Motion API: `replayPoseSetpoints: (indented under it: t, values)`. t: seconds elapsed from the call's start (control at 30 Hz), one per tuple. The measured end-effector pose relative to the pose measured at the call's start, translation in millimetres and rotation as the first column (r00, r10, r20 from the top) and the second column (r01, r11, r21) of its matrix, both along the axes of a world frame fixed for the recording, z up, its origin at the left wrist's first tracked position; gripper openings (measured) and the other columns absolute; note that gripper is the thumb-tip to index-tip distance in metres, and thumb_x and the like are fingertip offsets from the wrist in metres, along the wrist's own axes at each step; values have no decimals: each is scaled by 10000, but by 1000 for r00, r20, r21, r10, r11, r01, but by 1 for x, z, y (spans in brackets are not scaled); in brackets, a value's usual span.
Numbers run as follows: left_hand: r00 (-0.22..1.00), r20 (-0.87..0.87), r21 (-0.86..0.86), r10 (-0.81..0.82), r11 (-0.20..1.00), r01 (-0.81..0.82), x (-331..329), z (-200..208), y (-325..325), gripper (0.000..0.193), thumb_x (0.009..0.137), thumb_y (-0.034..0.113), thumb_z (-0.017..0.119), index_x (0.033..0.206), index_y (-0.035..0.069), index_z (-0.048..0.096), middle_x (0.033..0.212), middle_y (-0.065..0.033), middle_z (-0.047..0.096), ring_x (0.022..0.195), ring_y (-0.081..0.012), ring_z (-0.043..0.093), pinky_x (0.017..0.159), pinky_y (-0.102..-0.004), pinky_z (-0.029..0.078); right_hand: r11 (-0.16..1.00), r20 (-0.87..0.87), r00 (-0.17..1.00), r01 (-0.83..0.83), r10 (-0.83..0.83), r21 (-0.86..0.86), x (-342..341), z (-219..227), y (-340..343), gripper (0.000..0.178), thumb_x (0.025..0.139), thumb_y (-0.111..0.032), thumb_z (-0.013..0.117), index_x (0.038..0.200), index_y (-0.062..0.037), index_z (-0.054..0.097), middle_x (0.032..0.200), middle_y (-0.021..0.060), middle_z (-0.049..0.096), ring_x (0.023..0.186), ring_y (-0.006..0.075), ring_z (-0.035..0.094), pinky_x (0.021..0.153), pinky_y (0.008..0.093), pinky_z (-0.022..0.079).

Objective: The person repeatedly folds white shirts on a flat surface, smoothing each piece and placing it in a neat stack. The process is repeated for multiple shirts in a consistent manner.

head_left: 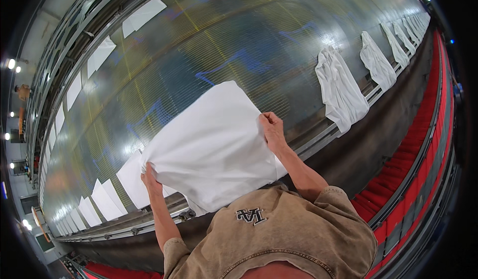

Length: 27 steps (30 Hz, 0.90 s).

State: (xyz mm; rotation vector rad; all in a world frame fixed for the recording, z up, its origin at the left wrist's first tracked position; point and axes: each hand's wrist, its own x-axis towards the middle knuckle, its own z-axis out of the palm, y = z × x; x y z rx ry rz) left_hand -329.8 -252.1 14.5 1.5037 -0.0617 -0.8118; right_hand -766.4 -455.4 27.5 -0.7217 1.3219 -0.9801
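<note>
Presently, right hand (273, 129) grasps the right edge of a white cloth (214, 139); left hand (152, 180) grips its left edge, fabric bunched at the fingers. Cloth spans the near edge of a long dark desk (209, 55), lower part reaching toward the brown shirt (274, 229). Leftward, flat white pieces (106, 202) in a row; rightward, crumpled white cloths (339, 90). More white sheets (144, 17) along the far edge.

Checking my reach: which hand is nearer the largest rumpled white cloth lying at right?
Right. The right hand is left of the rumpled cloth; the left hand is farther left.
</note>
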Motion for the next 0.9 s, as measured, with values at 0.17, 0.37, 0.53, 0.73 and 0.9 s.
replayPoseSetpoints:
  t: [0.17,0.37,0.53,0.73,0.9]
  values:
    - [999,6,118,48,992,-49,-3,-10,12,547,931,169,737,1375,-59,513,1275,-178,635,1154,-309,641,970,-454,556,999,-142,990,-29,25,-33,-1,-27,11,182,966,-211,665,939,-31,658,751,-37,559,601,51,448,464,262,340]
    - [983,52,224,174,958,-181,-5,-9,19,574,933,170,738,1379,-82,481,1281,-188,628,1155,-318,640,945,-473,575,991,-198,976,-64,86,115,-14,-26,21,206,914,-186,675,895,19,672,762,32,638,713,103,563,655,301,477]
    - [999,16,195,37,980,-39,3,-9,34,587,929,173,746,1380,-79,466,1278,-199,622,1138,-334,648,924,-499,588,985,-362,919,-117,155,125,-16,-16,25,209,875,-177,676,870,32,686,804,95,698,745,170,633,727,343,520]
    - [1000,-16,211,20,977,-17,4,-11,44,549,924,170,750,1362,-54,505,1255,-180,639,1096,-328,666,888,-493,594,979,-437,876,-166,203,122,-23,-10,27,217,859,-176,673,860,40,688,822,139,717,766,227,672,755,375,531]
    - [1000,-1,259,19,966,-18,4,-11,46,558,920,181,753,1369,-44,511,1245,-172,647,1085,-324,669,886,-483,593,974,-460,859,-198,225,107,-26,-10,29,219,853,-178,685,853,42,685,812,147,719,768,237,681,752,381,532]
